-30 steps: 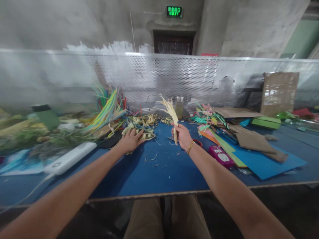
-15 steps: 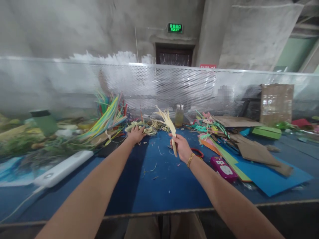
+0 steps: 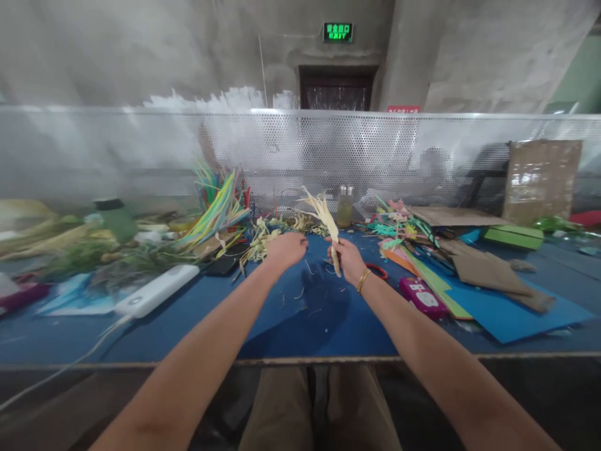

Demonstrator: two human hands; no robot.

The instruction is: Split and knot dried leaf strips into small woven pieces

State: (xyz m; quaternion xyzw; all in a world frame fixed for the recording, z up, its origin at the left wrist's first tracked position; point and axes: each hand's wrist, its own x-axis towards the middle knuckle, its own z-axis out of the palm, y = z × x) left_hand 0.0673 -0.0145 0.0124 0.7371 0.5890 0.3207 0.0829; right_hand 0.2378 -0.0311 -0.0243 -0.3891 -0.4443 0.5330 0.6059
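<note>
My right hand is closed round the lower end of a pale straw bundle, which stands upright with its frayed tips fanning out above the blue table. My left hand hovers just left of it with the fingers curled; pale straw strips trail from under it towards the heap of loose strips at the back of the table. Whether those fingers grip the strips is hard to tell.
Coloured strip bundles lean against the perforated metal screen. A white power strip lies at left. Red-handled scissors, a pink case, blue and green paper sheets and brown card lie at right. A small bottle stands behind.
My left hand has drawn back from the strip heap towards the bundle in my right hand, pulling a few strips along. The right hand has stayed nearly still with its bundle.
</note>
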